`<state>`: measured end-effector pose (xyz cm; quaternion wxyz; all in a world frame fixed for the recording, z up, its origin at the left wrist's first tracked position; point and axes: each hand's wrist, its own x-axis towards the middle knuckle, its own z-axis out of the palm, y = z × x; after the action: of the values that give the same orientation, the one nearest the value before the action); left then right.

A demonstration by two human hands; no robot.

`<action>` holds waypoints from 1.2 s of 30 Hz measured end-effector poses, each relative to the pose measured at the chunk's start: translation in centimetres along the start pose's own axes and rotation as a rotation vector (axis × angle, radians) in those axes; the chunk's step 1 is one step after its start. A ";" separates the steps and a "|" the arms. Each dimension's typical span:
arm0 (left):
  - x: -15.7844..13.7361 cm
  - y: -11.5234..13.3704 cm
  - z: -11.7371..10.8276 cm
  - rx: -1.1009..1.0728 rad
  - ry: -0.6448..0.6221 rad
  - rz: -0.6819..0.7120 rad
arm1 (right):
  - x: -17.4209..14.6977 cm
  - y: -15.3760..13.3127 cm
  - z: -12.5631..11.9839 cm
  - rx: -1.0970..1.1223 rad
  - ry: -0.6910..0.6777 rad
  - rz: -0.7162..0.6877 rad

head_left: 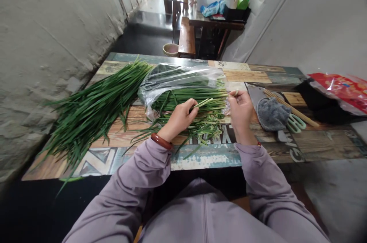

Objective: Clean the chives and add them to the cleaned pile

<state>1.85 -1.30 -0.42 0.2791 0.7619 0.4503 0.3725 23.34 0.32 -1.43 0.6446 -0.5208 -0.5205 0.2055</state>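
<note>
My left hand [182,118] is closed round a few garlic chives [205,102], their pale stem ends pointing right. My right hand [240,110] is pinched at the stem ends of the bunch, with a small pale-green bit at its fingertips. Beneath and behind the hands, a bunch of chives [183,97] lies partly in a clear plastic bag [169,76]. Below my left hand are loose trimmings [208,126], wilted and yellowish. A large pile of chives [100,101] spreads over the left of the table, tips hanging past its front edge.
On the wood-patterned table [206,159], a grey cloth [272,113], chopsticks [295,111] and green-handled scissors [295,123] lie at right. A red package [341,88] sits farther right. Walls stand on both sides. Beyond are a bench [187,38], a basket [171,49] and another loaded table [215,25].
</note>
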 end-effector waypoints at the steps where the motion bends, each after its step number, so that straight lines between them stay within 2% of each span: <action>1: 0.0 0.0 0.0 0.002 0.003 -0.005 | 0.0 -0.2 -0.2 0.013 0.003 -0.005; 3: 0.0 -0.1 -0.1 0.004 -0.001 -0.011 | -0.1 -0.8 -0.5 -0.029 -0.086 -0.093; 6: 0.0 -0.2 -0.1 0.018 -0.015 -0.014 | -0.8 -2.2 -0.4 -0.213 -0.305 -0.352; 8: -0.1 -0.2 0.0 0.041 -0.022 -0.016 | -1.2 -2.6 -0.1 -0.325 -0.394 -0.500; 12: -0.2 -0.1 0.2 0.101 -0.058 0.005 | -1.7 -2.1 0.6 -0.460 -0.496 -0.595; 17: -0.6 0.2 0.2 0.279 -0.090 0.036 | -2.0 -1.4 0.8 -0.464 -0.525 -0.579; 21: -0.9 0.3 0.3 0.453 -0.096 0.118 | -2.3 -1.5 1.1 -0.498 -0.545 -0.556; 27: -1.0 0.4 0.3 0.590 -0.096 0.222 | -3.0 -1.1 2.2 -0.540 -0.495 -0.505; 32: -1.1 0.7 0.0 0.640 -0.109 0.290 | -2.5 -0.1 2.3 -0.380 -0.439 -0.330; 36: -1.1 0.6 -0.1 0.635 -0.081 0.283 | -0.8 0.7 0.8 -0.209 -0.288 -0.097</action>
<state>1.70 -2.56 -0.25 -0.0087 0.8799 0.4220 0.2181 22.50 0.30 -2.54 0.5149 -0.5243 -0.6507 0.1915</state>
